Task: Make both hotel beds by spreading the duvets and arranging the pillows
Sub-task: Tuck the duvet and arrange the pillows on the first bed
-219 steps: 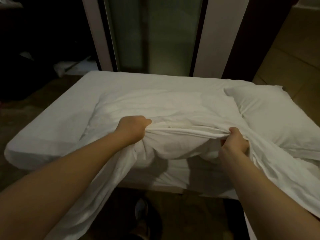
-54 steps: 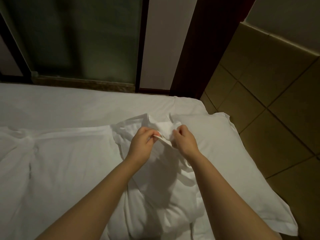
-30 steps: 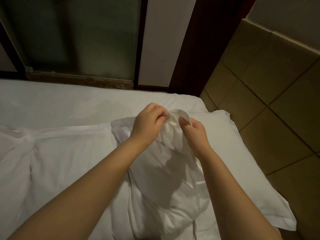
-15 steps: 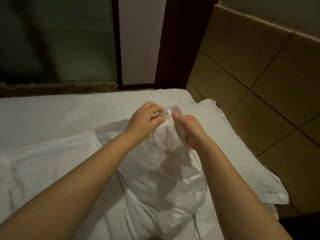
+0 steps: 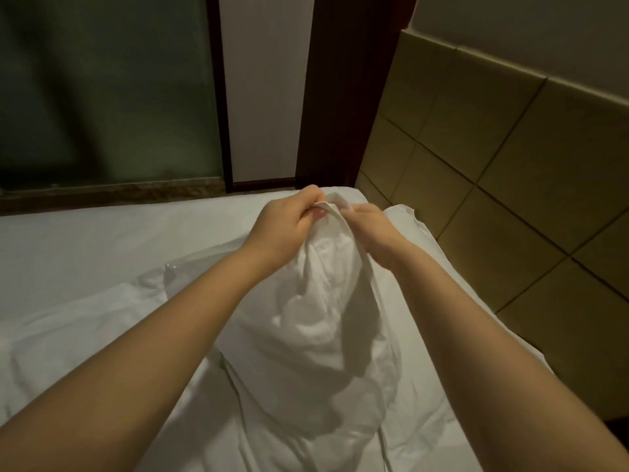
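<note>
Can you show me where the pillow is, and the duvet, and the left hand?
pillow (image 5: pixel 408 221), head view, on its far corner beside the headboard.
duvet (image 5: pixel 323 301), head view, on the bunched, lifted middle.
left hand (image 5: pixel 286 223), head view, on the back of the hand.

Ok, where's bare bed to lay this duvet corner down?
Bare sheet lies left of the left hand, between the window ledge and the rumpled duvet. The right is crowded: the pillow fills the strip between the right hand and the tiled headboard.
</note>
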Demonstrator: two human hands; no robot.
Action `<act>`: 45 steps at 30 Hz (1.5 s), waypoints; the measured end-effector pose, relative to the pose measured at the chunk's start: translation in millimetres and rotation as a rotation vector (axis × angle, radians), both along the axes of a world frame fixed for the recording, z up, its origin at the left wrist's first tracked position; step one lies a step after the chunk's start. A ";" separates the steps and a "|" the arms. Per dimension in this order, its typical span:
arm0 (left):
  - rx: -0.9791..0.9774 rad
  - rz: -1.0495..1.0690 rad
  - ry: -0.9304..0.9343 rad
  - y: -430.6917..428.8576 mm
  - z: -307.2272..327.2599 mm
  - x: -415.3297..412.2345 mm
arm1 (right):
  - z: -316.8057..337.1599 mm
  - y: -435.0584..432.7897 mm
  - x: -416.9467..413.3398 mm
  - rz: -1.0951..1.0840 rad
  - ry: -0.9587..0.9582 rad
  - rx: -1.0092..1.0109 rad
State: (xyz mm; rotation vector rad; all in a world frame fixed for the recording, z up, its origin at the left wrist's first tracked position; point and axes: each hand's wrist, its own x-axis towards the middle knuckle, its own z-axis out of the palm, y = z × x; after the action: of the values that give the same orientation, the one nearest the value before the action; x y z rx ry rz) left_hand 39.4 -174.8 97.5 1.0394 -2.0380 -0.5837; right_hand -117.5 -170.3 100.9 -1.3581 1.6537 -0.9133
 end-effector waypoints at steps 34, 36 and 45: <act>0.513 0.380 -0.939 -265.9 -206.1 -125.2 | -272.7 -216.4 -80.2 -0.159 0.080 0.186; 0.466 0.431 -0.940 -284.8 -231.5 -121.8 | -302.8 -236.0 -77.3 -0.171 0.238 0.242; 0.472 0.352 -1.141 -275.3 -395.4 -99.7 | -454.6 -245.6 -65.6 -0.100 0.320 0.540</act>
State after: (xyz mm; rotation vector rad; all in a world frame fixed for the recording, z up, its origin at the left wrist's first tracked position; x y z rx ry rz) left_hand -60.3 -450.1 -297.9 2.3460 -2.5651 -0.2826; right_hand -183.1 -415.8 -353.7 -1.0851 2.0361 -0.2637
